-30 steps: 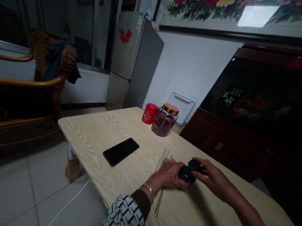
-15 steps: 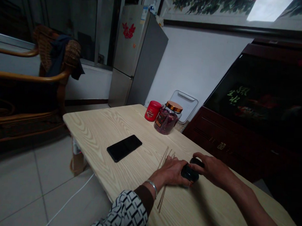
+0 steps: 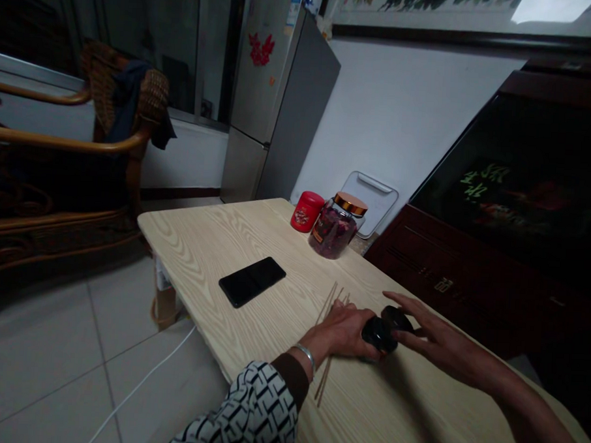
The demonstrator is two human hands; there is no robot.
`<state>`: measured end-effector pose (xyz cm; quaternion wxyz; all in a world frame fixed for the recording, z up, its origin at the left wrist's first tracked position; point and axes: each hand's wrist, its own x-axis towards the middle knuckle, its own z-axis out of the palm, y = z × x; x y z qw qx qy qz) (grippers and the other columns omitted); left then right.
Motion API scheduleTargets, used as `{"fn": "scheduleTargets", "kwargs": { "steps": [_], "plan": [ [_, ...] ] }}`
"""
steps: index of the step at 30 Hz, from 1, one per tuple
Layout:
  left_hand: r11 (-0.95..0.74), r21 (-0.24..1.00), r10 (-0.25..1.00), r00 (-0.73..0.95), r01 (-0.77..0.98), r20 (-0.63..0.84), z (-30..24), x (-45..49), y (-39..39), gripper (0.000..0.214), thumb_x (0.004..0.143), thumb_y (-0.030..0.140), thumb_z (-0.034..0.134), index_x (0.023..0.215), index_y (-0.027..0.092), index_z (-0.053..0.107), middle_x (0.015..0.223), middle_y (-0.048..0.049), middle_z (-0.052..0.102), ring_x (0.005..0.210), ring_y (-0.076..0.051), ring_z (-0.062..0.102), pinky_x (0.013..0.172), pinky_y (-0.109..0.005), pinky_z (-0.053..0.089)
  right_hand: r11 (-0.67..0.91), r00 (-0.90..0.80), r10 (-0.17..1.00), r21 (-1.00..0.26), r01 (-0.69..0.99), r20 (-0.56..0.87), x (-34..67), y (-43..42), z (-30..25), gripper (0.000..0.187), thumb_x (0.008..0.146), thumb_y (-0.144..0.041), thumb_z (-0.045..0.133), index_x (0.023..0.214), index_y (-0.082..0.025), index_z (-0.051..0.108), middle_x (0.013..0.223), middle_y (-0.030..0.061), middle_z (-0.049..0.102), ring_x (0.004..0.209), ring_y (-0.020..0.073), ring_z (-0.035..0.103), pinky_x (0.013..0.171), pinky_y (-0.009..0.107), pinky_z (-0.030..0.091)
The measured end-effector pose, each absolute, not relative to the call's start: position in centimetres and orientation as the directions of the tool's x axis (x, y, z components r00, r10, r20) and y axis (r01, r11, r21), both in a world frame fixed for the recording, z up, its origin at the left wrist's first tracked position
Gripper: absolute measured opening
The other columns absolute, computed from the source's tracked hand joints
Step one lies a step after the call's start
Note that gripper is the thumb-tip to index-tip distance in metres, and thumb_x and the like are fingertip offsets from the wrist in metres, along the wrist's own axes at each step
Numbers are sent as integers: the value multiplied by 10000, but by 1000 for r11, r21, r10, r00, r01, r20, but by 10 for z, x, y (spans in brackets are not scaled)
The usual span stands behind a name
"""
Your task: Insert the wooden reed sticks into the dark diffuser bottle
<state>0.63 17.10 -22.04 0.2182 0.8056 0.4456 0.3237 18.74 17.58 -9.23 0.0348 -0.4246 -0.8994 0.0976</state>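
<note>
My left hand [image 3: 347, 329] is closed around a small, dark, glossy round container [image 3: 379, 334] just above the wooden table. Against its right side sits a dark, round, lid-like piece [image 3: 396, 318]. The fingers of my right hand [image 3: 428, 332] are about this piece, thumb and a finger at its edge while the index finger stretches out above. Whether the two dark parts are joined I cannot tell. Several thin brown sticks [image 3: 324, 379] lie on the table, passing under my left hand and wrist, which hide their middle part.
A black phone [image 3: 252, 282] lies on the table [image 3: 201, 243], left of my hands. Near the far edge stand a red canister [image 3: 307, 212] and a clear jar [image 3: 335, 231] with a copper-coloured lid and dark red contents. A white cable [image 3: 141, 384] runs across the floor.
The view has shifted slightly, so everything appears a little further right. My right index finger has lifted and its fingers have spread around the lid-like piece. My left hand keeps its grip.
</note>
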Motion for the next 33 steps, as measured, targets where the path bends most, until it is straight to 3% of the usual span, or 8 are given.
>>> {"fn": "scheduleTargets", "kwargs": {
  "steps": [4, 7, 11, 15, 21, 26, 28, 33],
  "plan": [
    [-484, 649, 872, 388, 587, 299, -220, 7, 171, 659, 652, 649, 649, 1178, 264, 548, 1107, -53, 656, 1062, -309, 570, 973, -461, 328, 509, -509, 861, 42, 860, -26, 179, 176, -89, 621, 859, -600, 410, 1335, -210, 492, 1184, 134, 657, 1059, 308, 632, 875, 429, 496],
    [-502, 655, 862, 393, 566, 321, -219, 6, 170, 700, 647, 631, 668, 1237, 286, 516, 1123, -40, 658, 1064, -302, 572, 972, -456, 331, 331, -348, 936, 207, 921, 47, 174, 177, -91, 763, 841, -683, 366, 1437, -207, 366, 972, 145, 724, 947, 371, 668, 755, 484, 503],
    [-501, 658, 861, 399, 563, 315, -218, 5, 170, 688, 642, 625, 677, 1216, 274, 540, 1073, -46, 675, 1031, -306, 586, 961, -460, 328, 332, -331, 941, 5, 943, 73, 185, 176, -93, 791, 855, -667, 365, 1505, -263, 166, 1104, 123, 691, 972, 323, 671, 775, 447, 511],
    [-487, 658, 869, 391, 574, 303, -217, 5, 170, 678, 642, 622, 679, 1204, 268, 541, 1098, -51, 668, 1061, -314, 573, 974, -464, 314, 540, -548, 836, -210, 815, 24, 197, 172, -97, 785, 836, -595, 480, 1494, -285, 185, 1416, 106, 483, 1171, 270, 574, 869, 368, 501],
    [-480, 652, 873, 393, 587, 289, -216, 6, 169, 681, 645, 616, 680, 1215, 271, 538, 1110, -47, 665, 1054, -295, 578, 970, -451, 323, 292, -294, 955, 60, 955, 38, 192, 171, -99, 821, 812, -702, 406, 1462, -207, 325, 911, 136, 720, 887, 369, 675, 718, 469, 498],
    [-472, 653, 877, 391, 592, 279, -218, 7, 171, 705, 644, 684, 639, 1205, 266, 549, 1105, -59, 665, 1052, -310, 582, 979, -476, 317, 498, -495, 867, -159, 853, 58, 202, 170, -102, 911, 785, -622, 540, 1508, -250, 129, 1321, 138, 559, 1163, 302, 571, 876, 416, 494],
    [-469, 656, 879, 386, 592, 280, -219, 7, 171, 717, 640, 684, 642, 1215, 267, 541, 1117, -62, 660, 1066, -317, 575, 973, -476, 323, 595, -596, 800, -210, 776, 67, 202, 170, -102, 828, 807, -567, 539, 1492, -263, 189, 1438, 121, 443, 1250, 278, 500, 917, 383, 481],
    [-485, 666, 870, 390, 567, 302, -220, 7, 173, 687, 630, 629, 685, 1208, 286, 542, 1094, -39, 672, 1056, -306, 579, 970, -459, 333, 314, -309, 948, -55, 948, 79, 193, 170, -101, 735, 825, -631, 452, 1439, -244, 336, 1022, 117, 698, 887, 319, 674, 745, 454, 516]
  ]
}}
